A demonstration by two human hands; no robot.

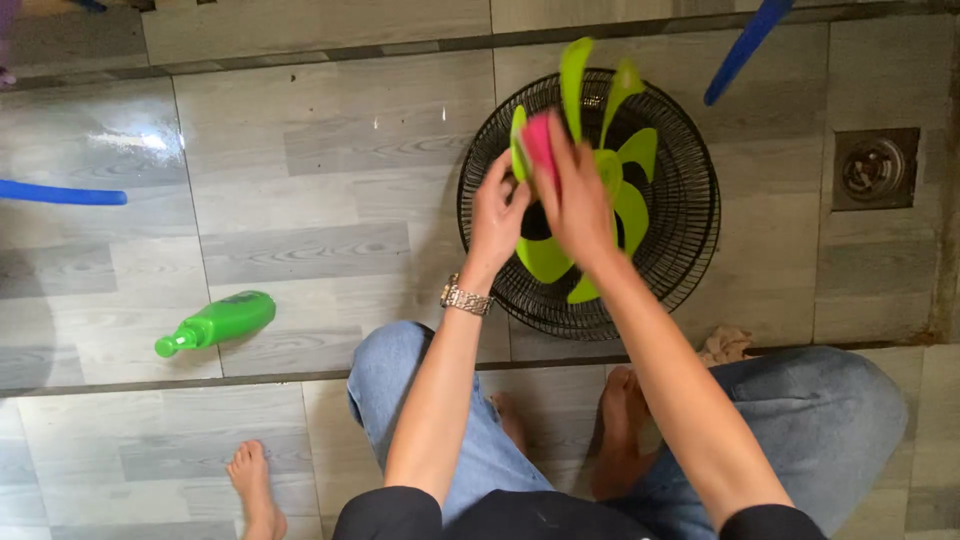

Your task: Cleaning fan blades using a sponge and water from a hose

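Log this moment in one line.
left hand: holds fan blade | right hand: pink sponge on blade | grille beneath

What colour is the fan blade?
Lime green fan blade, seen clearly in the head view.

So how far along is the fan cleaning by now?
Done: the green fan blade is off its fan and out of the black wire grille, which lies flat on the wet-looking tile floor. In hand: the left hand steadies the blade while the right hand presses a pink sponge to it. Left: the grille looks untouched; the green bottle lies on its side nearby.
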